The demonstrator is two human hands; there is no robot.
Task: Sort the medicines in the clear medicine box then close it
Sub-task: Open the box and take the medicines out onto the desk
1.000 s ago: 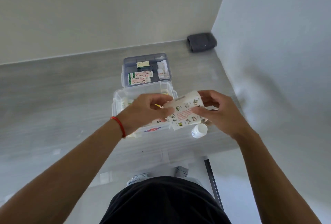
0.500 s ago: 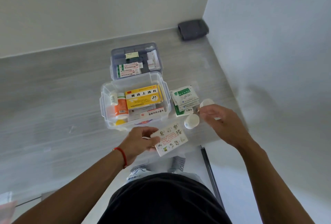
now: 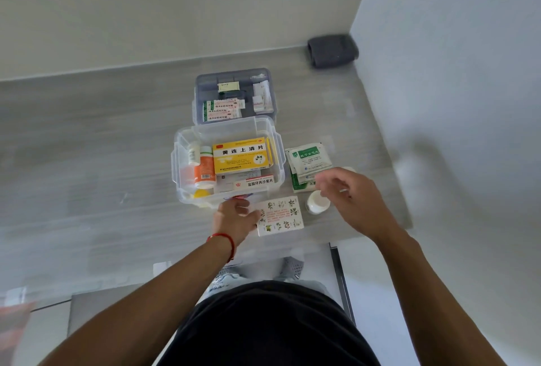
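Note:
The clear medicine box (image 3: 176,160) stands open mid-table, holding a yellow carton (image 3: 241,156), an orange-labelled bottle (image 3: 205,171), a small white bottle (image 3: 193,153) and a white carton (image 3: 257,183). In front of it a white flower-printed carton (image 3: 281,216) lies flat on the table. My left hand (image 3: 234,220) grips its left end. My right hand (image 3: 348,198) hovers with loosely curled fingers, holding nothing, above a white bottle (image 3: 317,203) and beside a stack of green-and-white sachets (image 3: 308,160). Another white object peeks out behind this hand.
A grey divided tray (image 3: 199,84) with small cartons and plasters sits right behind the clear box. A dark folded cloth (image 3: 332,51) lies in the far right corner by the wall. The table's front edge runs just below the flowered carton.
The flowered carton came down from over the clear box to the table in front of it. My right hand let go of it and moved right, over the white bottle.

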